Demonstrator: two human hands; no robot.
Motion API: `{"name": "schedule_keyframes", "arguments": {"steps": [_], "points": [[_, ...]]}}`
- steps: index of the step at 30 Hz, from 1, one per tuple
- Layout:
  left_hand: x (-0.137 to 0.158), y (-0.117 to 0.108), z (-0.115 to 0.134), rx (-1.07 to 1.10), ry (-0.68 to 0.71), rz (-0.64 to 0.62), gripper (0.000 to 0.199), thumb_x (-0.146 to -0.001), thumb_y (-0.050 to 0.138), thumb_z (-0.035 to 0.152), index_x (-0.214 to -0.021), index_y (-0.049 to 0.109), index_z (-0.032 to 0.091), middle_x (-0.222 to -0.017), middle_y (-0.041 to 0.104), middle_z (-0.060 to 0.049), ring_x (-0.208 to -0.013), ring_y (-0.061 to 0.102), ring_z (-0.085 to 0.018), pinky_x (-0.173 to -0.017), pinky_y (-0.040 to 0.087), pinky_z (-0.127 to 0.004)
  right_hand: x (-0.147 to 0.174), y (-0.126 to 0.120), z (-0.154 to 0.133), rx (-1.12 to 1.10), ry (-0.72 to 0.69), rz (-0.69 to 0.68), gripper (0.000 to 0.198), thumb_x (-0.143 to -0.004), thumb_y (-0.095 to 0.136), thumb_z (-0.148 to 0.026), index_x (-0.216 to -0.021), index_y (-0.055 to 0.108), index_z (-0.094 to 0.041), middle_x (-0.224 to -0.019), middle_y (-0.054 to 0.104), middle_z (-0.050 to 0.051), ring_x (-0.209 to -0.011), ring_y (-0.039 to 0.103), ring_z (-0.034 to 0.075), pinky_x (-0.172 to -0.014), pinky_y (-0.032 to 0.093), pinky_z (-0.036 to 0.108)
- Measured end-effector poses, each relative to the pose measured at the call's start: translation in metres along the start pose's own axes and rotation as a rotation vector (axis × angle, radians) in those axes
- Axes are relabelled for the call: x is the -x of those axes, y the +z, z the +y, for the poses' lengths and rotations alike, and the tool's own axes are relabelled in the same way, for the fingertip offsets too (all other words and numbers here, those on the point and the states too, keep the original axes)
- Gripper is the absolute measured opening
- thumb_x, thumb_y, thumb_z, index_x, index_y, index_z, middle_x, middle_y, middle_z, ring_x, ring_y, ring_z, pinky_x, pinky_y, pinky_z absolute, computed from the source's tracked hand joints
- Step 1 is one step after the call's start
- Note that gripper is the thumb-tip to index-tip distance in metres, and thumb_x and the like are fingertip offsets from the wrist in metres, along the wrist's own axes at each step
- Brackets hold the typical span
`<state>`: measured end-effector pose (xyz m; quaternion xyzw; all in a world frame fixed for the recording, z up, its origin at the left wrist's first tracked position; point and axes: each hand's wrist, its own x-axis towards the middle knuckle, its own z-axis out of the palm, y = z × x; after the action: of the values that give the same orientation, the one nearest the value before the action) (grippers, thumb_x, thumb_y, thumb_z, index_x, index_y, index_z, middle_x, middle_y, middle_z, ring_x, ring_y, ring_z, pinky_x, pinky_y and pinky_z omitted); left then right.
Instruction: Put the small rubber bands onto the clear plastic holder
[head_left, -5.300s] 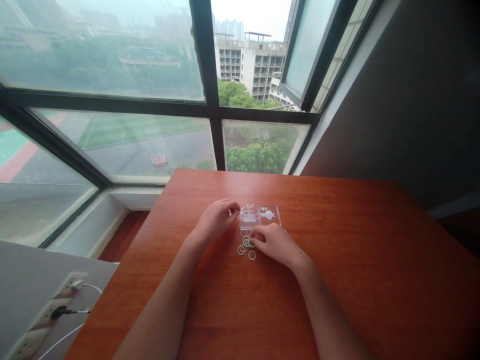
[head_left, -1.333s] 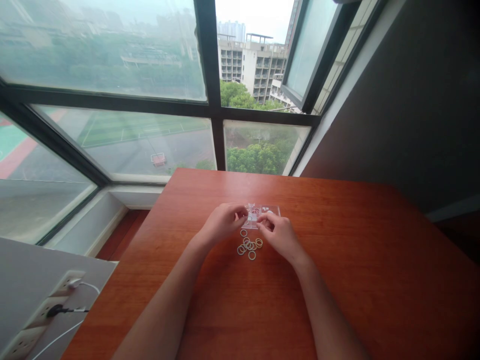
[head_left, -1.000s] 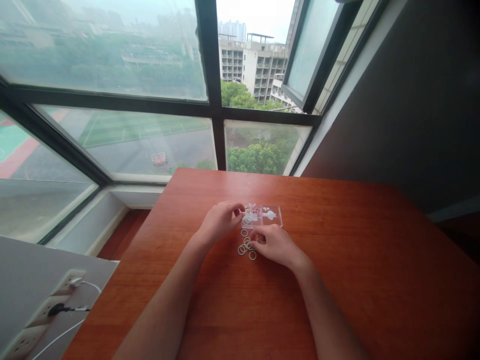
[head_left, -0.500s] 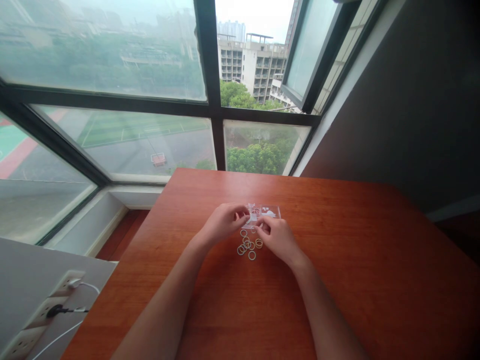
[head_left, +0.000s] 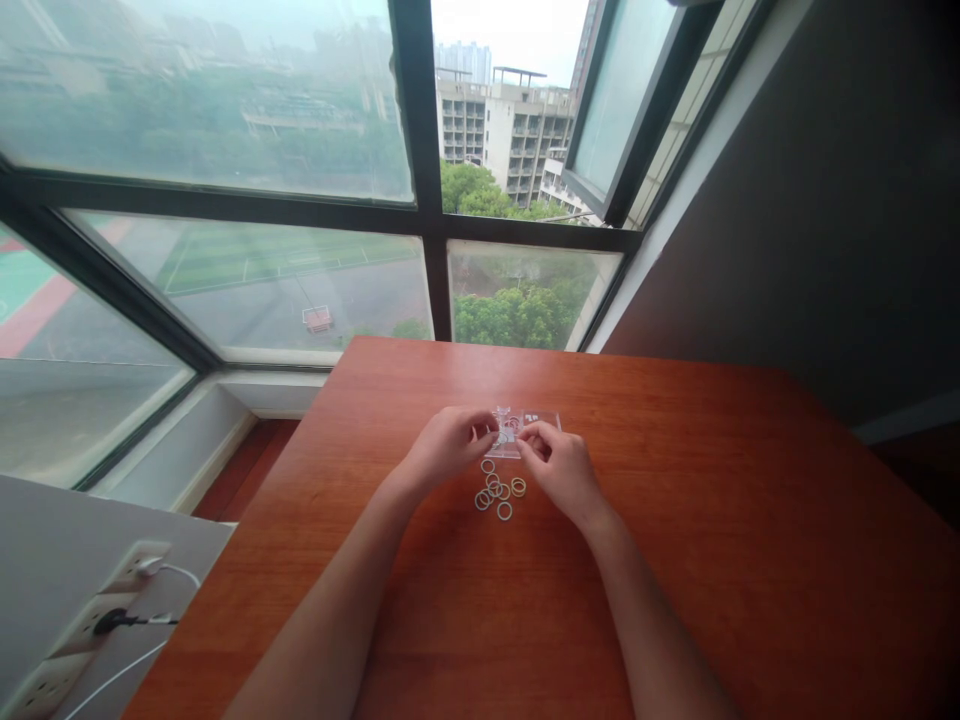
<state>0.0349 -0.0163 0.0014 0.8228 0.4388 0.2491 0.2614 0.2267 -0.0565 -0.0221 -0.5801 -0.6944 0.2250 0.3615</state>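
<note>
A small clear plastic box point(head_left: 508, 452) with an open lid lies on the table, partly covered by my hands. My left hand point(head_left: 454, 440) curls its fingers and thumb round the left side of the box. From the right, my right hand point(head_left: 559, 462) reaches over the box with thumb and forefinger pinched together. A ring seems to be in that pinch, mostly hidden by the fingertips. In front of the box lie several pale rings point(head_left: 504, 511), some overlapping. A few reddish and whitish bits show inside the box, too small to make out.
The brown wooden table point(head_left: 720, 520) runs up to a window with dark frames point(head_left: 435, 190); one pane at upper right stands open. A wall socket strip point(head_left: 97, 620) with plugged-in cables is at the lower left. A dark wall point(head_left: 840, 200) rises on the right.
My right hand has moved slightly up and away from the rings, towards the box. The ring beside its fingertips is gone from the table. My left hand has stayed at the box.
</note>
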Motion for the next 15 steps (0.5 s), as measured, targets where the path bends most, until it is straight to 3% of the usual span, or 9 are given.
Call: {"name": "schedule_keyframes", "arguments": {"steps": [15], "points": [[0.0032,-0.0039,-0.0081,-0.152,-0.097,0.066,0.015,-0.082,0.056,0.025,-0.087,0.069,0.021,-0.075,0.069,-0.001,-0.065,0.058,-0.013,-0.059,0.037,-0.021,0.0006,-0.0007,0.0011,0.015,-0.023,-0.064,0.007,-0.082,0.059,-0.026,-0.081,0.065,-0.021,-0.057,0.054,-0.005,-0.055,0.05,0.012,-0.057,0.035,0.022]]}}
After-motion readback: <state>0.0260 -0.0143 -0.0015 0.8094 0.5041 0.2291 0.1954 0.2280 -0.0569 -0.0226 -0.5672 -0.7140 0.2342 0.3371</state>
